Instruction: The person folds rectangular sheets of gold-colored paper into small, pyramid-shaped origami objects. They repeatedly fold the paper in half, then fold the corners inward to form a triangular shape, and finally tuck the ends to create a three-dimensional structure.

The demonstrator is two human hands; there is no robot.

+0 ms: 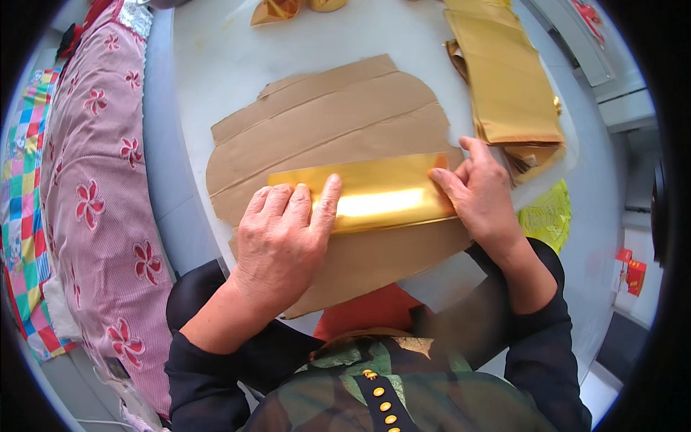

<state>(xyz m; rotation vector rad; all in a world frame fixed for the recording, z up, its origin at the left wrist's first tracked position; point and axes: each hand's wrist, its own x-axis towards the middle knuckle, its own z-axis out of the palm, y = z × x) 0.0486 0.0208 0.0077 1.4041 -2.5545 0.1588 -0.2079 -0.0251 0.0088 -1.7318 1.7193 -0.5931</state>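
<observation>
A folded sheet of shiny gold foil paper (pixel 388 189) lies on a flattened piece of brown cardboard (pixel 334 124) in front of me. My left hand (pixel 289 235) presses flat on the foil's left part, palm down, fingers slightly spread. At the foil's right end, my right hand (pixel 480 194) has its thumb on the edge; its index finger is raised and the other fingers are partly hidden. Whether the right hand pinches the sheet cannot be told. The cardboard rests on a white table (pixel 197 70) and overhangs its near edge towards my lap.
A stack of gold paper (pixel 507 81) lies at the table's right side. Folded gold pieces (pixel 275 9) sit at the far edge. A yellow-green plastic bag (pixel 548 216) is below on the right. A pink flowered cover (pixel 102 205) drapes furniture at left.
</observation>
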